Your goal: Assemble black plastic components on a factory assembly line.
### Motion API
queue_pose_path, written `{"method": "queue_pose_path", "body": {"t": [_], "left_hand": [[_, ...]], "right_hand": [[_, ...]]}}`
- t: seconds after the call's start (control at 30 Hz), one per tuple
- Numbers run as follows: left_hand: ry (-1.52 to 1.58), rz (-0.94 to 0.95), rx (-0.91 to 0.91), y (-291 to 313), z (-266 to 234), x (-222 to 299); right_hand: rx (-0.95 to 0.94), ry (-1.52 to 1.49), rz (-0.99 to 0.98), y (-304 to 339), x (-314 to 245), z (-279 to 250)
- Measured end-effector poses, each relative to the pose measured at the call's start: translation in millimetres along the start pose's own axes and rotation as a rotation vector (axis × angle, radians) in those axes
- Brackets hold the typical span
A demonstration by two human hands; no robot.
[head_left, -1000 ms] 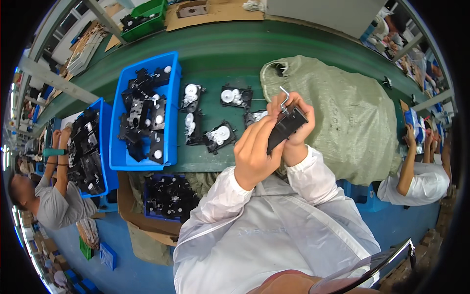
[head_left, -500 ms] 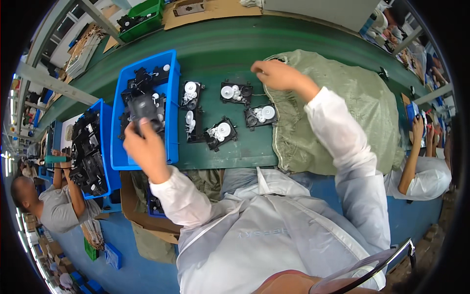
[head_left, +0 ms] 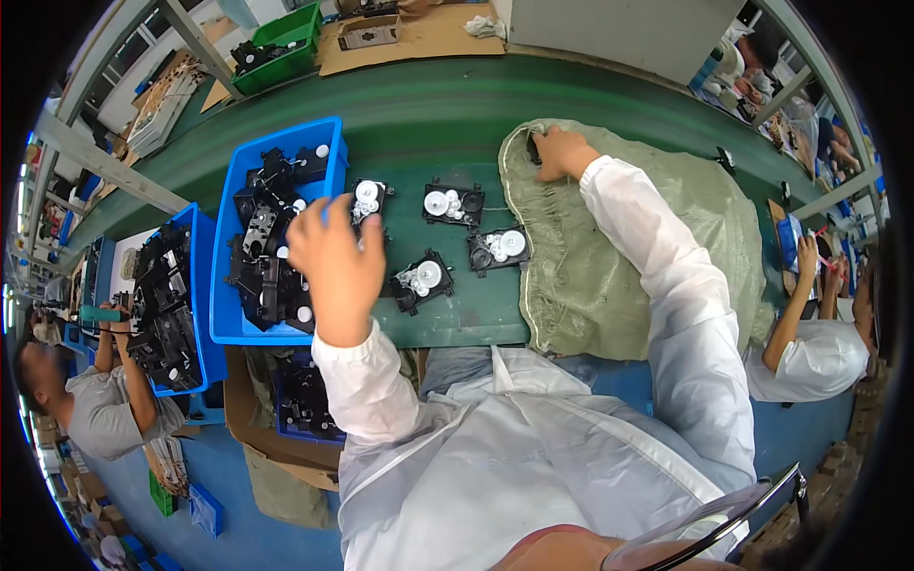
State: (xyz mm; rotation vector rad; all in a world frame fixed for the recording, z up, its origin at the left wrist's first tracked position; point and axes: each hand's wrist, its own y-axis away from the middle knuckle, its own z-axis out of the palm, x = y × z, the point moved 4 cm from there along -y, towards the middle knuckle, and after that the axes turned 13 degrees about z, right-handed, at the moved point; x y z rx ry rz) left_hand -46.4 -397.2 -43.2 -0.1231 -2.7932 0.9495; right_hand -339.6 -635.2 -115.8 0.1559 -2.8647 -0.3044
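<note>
My left hand (head_left: 335, 266) hovers with fingers apart over the green table (head_left: 447, 124), between a blue bin (head_left: 225, 285) of black plastic parts and several black parts with white gears (head_left: 453, 204) lying on the table. Nothing shows in it. My right hand (head_left: 564, 152) reaches to the mouth of a green woven sack (head_left: 657, 219) on the right. Its fingertips curl at the sack's opening next to something dark, and I cannot tell what they grip.
A second blue bin (head_left: 202, 285) of black parts stands further left, with a seated person (head_left: 90, 419) working at it. Another person (head_left: 809, 352) sits at the right. A cardboard box (head_left: 243, 419) sits under the table, a green crate (head_left: 286, 38) at the back.
My left hand has lifted out of the blue bin and moved right toward the parts on the table. My right hand has stayed at the sack's mouth.
</note>
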Motion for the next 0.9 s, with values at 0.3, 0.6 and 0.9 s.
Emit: {"method": "queue_pose_path", "body": {"t": [0.3, 0.6, 0.9], "left_hand": [[0.051, 0.215, -0.521, -52.8, 89.7, 6.0], [0.357, 0.261, -0.648, -89.7, 84.7, 42.6], [0.857, 0.573, -0.312, -115.1, 92.6, 138.7]], "right_hand": [[0.184, -0.058, -0.111, -7.3, -6.4, -11.1], [0.350, -0.773, -0.570, 52.6, 30.8, -52.9], [-0.146, -1.735, -0.706, 117.7, 68.0, -38.6]]}}
